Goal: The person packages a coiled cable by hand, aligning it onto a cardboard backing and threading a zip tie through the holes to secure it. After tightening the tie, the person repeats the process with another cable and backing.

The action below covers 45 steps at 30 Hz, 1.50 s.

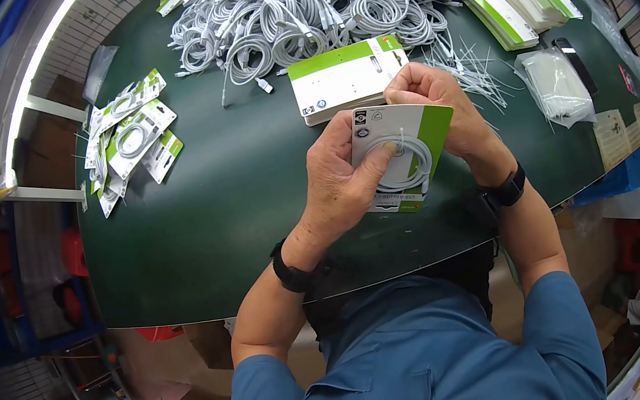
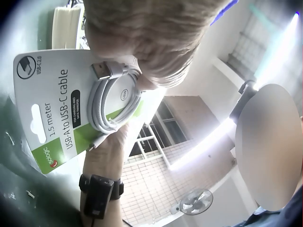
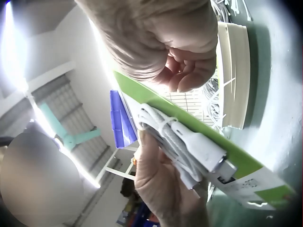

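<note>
My left hand point(image 1: 334, 186) grips a white and green cable card point(image 1: 439, 125), its thumb pressing a coiled white USB cable point(image 1: 425, 159) to the face. In the left wrist view the printing on the card point(image 2: 52, 94) reads USB-A to USB-C cable, 1.5 meter. A thin white tie point(image 3: 168, 124) loops round the coil in the right wrist view. My right hand point(image 1: 452, 108) is at the card's upper edge, partly behind it, with fingers curled and fingertips bunched. I cannot tell whether they pinch anything.
A stack of blank cards point(image 1: 345, 77) lies just beyond my hands. Behind it is a heap of coiled cables point(image 1: 274, 22); loose white ties point(image 1: 472, 73) lie to its right. Carded cables point(image 1: 133, 139) are piled at left, more card stacks point(image 1: 497, 14) at back right.
</note>
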Each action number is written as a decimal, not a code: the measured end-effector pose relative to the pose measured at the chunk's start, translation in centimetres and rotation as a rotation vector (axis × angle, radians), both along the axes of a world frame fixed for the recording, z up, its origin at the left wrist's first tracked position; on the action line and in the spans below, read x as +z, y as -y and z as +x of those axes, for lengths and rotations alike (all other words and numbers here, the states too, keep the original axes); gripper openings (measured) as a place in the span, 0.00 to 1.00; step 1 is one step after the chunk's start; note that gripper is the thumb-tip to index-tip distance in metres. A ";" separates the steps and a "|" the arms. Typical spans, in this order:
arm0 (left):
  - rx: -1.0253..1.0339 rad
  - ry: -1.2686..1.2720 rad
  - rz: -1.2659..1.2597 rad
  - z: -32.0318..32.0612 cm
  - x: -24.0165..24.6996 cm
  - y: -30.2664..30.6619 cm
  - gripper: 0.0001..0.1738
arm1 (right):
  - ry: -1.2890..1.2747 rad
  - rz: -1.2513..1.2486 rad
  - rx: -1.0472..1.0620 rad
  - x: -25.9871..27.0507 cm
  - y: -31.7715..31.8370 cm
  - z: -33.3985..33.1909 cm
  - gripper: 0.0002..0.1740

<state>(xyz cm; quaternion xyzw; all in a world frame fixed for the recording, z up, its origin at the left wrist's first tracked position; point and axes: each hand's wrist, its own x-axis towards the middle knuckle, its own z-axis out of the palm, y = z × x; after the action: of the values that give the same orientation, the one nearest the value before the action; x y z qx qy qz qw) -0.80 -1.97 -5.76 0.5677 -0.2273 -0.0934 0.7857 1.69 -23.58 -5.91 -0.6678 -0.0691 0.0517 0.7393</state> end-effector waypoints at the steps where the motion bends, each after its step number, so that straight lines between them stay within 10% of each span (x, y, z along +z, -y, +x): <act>1: -0.010 -0.003 0.016 0.1 0.1 -0.2 0.19 | 0.028 0.006 -0.010 -0.2 -0.2 0.0 0.07; 10: 0.114 -0.013 0.099 -0.4 1.0 0.3 0.17 | 0.159 -0.088 -0.076 -0.4 -1.4 -0.3 0.09; 16: 0.218 0.036 0.077 0.3 0.5 0.5 0.16 | -0.011 0.465 -0.082 0.1 -1.7 -0.9 0.07; 29: 0.300 -0.157 -0.114 3.0 -0.3 -0.7 0.27 | 0.158 -0.304 -0.002 0.4 -3.3 -2.3 0.20; 32: 0.401 0.060 -0.055 2.6 -0.3 -0.1 0.35 | 0.153 -0.130 -0.104 0.3 -3.0 -2.0 0.20; 36: 0.567 0.933 0.680 2.2 2.6 -1.9 0.33 | 0.181 -0.128 -0.168 0.3 -2.1 -1.7 0.20; 45: 0.331 1.096 0.884 1.8 3.2 -0.6 0.16 | 0.253 -0.152 -0.188 -0.1 -1.9 -1.7 0.18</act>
<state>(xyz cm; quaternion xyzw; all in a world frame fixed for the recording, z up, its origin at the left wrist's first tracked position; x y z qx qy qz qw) 1.02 -1.37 -2.52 0.8245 -0.4407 0.2416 0.2599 0.02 -21.64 -5.99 -0.7264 -0.0945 -0.0972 0.6738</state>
